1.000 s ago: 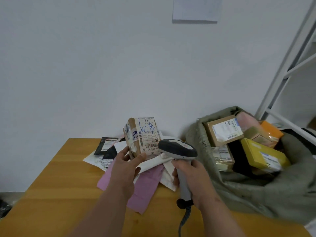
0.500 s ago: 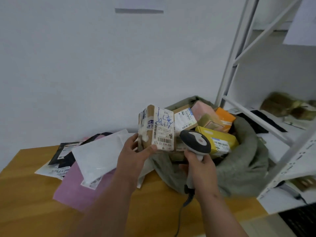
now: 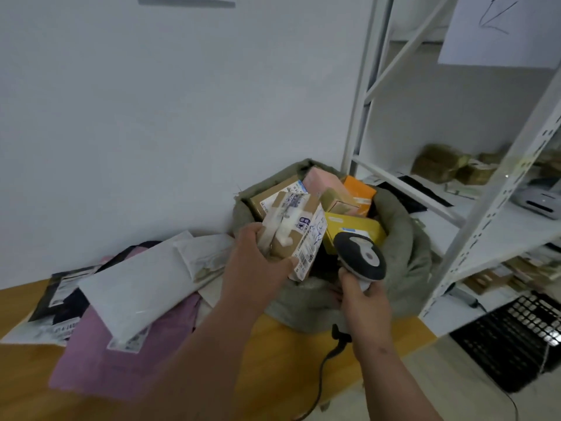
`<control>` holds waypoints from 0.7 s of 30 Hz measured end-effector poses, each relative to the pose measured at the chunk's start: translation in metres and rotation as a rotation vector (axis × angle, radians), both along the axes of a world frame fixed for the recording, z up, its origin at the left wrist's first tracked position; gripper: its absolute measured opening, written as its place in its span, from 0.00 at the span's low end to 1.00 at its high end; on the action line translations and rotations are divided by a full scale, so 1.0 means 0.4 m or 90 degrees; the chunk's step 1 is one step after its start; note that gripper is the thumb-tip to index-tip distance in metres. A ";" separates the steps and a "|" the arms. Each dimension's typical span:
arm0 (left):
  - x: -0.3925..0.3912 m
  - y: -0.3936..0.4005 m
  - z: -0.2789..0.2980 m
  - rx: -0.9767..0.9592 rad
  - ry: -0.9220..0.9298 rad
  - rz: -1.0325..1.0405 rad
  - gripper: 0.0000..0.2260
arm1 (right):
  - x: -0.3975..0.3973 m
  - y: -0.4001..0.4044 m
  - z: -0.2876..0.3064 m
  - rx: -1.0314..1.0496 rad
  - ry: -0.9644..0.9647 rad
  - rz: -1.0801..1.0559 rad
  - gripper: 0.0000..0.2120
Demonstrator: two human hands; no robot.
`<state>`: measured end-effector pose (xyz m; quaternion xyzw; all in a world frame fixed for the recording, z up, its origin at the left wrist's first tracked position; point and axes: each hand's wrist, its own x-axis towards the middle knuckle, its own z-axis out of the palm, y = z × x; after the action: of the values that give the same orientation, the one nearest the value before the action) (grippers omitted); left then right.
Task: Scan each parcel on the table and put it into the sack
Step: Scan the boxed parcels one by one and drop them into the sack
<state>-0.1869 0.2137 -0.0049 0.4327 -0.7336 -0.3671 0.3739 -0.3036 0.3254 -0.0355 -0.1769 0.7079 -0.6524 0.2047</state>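
Left hand (image 3: pixel 258 262), parcel (image 3: pixel 296 235) above sack (image 3: pixel 403 238)

Taped cardboard parcel (image 3: pixel 293 235), matt cloth sack (image 3: pixel 403 235), smooth wood table (image 3: pixel 288 360), glossy plastic mailers (image 3: pixel 133 287)

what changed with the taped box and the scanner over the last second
The left hand carried the taped box from above the mailers rightward to over the sack's mouth, tilting it. The right hand kept its grip on the scanner. The mailers stayed on the table.
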 end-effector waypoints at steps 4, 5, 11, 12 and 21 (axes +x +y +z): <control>-0.065 0.014 0.022 -0.088 -0.077 -0.020 0.32 | -0.024 0.032 0.012 -0.041 -0.028 -0.029 0.11; -0.082 0.019 0.025 -0.120 -0.091 -0.037 0.31 | -0.036 0.039 0.013 -0.046 -0.028 -0.032 0.07; -0.151 0.037 0.030 -0.128 -0.226 -0.142 0.19 | -0.107 0.058 0.037 -0.071 0.025 -0.041 0.12; -0.159 0.037 0.037 -0.083 -0.251 -0.146 0.18 | -0.121 0.061 0.038 -0.070 0.032 -0.042 0.13; -0.207 0.012 0.082 0.071 -0.382 -0.155 0.15 | -0.161 0.058 0.048 -0.105 0.025 0.054 0.12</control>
<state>-0.2696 0.2186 0.0281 0.4505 -0.8362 -0.3048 0.0703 -0.3679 0.3487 -0.0163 -0.2354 0.6476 -0.6957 0.2031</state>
